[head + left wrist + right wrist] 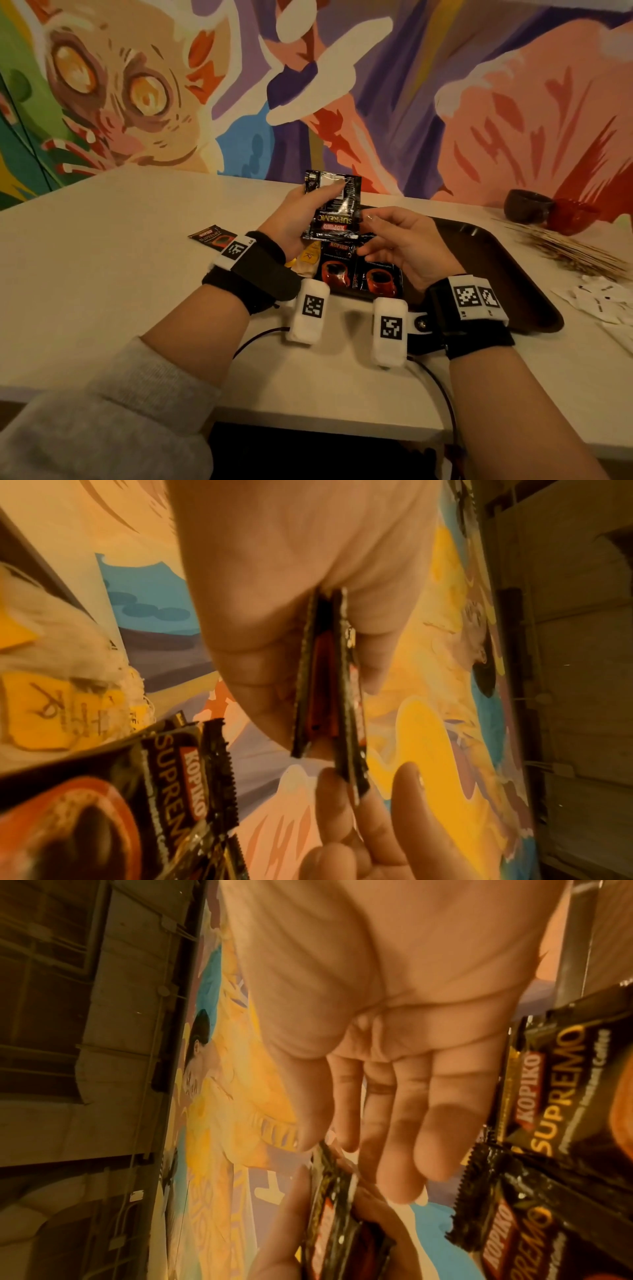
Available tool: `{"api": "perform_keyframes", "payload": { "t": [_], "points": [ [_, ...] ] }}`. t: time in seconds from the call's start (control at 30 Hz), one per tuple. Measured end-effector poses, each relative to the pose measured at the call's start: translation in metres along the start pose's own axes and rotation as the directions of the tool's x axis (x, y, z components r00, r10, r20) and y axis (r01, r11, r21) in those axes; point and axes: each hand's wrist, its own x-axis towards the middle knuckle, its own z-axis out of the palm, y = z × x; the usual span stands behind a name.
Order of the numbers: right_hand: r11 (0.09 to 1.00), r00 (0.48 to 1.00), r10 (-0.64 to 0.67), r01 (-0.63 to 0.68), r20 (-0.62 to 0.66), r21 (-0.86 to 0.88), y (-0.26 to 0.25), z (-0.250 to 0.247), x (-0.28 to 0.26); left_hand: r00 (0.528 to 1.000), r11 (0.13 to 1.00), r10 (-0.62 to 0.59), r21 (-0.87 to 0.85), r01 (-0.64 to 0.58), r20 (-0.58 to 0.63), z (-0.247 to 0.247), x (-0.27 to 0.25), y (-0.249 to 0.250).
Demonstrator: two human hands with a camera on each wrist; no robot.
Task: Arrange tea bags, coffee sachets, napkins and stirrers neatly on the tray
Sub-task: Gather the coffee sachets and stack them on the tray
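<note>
My left hand (301,212) grips black Kopiko coffee sachets (332,205), held upright above the brown tray (496,260); in the left wrist view they show as two layers (322,683) between thumb and fingers. My right hand (387,236) is relaxed, its fingers (329,783) on either side of the sachets' lower corner, one touching. More sachets (359,274) lie side by side on the tray's near left, beside yellow-tagged tea bags (308,257). One sachet (212,236) lies on the table to the left.
A pile of wooden stirrers (575,250) lies on the table right of the tray, with white napkins or packets (609,301) nearer me. A dark bowl (527,205) and a red one (572,216) stand by the mural wall.
</note>
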Motion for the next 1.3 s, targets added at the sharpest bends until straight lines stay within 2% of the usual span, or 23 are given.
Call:
{"api": "perform_keyframes", "payload": {
  "t": [0.13,0.2,0.27,0.4,0.47,0.6,0.7,0.83,1.07,1.17,1.3],
  "points": [
    [0.998,0.999,-0.035,0.036,0.020,-0.052,0.000,0.001,0.000,0.998,0.997,-0.005,0.073,0.000,0.056,0.004,-0.003,-0.004],
    [0.996,0.998,-0.059,0.057,-0.020,-0.066,0.000,0.000,0.000,0.997,0.995,-0.026,0.096,0.019,0.068,0.006,-0.004,-0.004],
    [0.996,0.993,-0.091,0.091,-0.075,-0.008,-0.001,-0.002,0.001,0.993,0.994,-0.075,0.089,0.066,0.092,0.007,-0.003,-0.003],
    [0.987,0.976,-0.136,0.148,-0.171,0.058,0.000,-0.010,0.003,0.975,0.975,-0.206,-0.064,0.211,0.078,0.006,-0.005,0.000],
    [0.987,0.977,-0.140,0.150,-0.162,0.056,0.002,-0.011,0.004,0.969,0.968,-0.237,-0.070,0.242,0.072,0.006,-0.005,-0.001],
    [0.985,0.979,-0.167,0.171,-0.118,0.022,-0.001,-0.009,0.002,0.976,0.978,-0.207,0.005,0.207,0.064,0.007,-0.006,-0.002],
    [0.981,0.982,-0.135,0.152,-0.133,0.124,-0.004,-0.010,0.001,0.989,0.990,-0.142,0.013,0.141,0.030,0.005,-0.003,-0.002],
    [0.972,0.982,-0.106,0.135,-0.156,0.191,-0.005,-0.011,0.002,0.995,0.996,-0.084,0.037,0.082,0.053,0.004,-0.003,-0.003],
    [0.998,0.992,-0.017,0.009,-0.126,-0.068,-0.001,-0.009,0.001,0.996,0.996,-0.056,0.073,0.052,0.066,0.008,-0.005,-0.004],
    [0.996,0.988,0.025,-0.037,-0.153,-0.076,-0.003,-0.012,0.001,0.994,0.995,-0.095,0.030,0.094,0.051,0.009,-0.004,-0.005],
    [0.986,0.963,0.151,-0.162,-0.225,-0.032,-0.008,-0.024,0.000,0.993,0.990,-0.115,-0.078,0.116,0.021,0.009,-0.003,-0.001]
  ]
}}
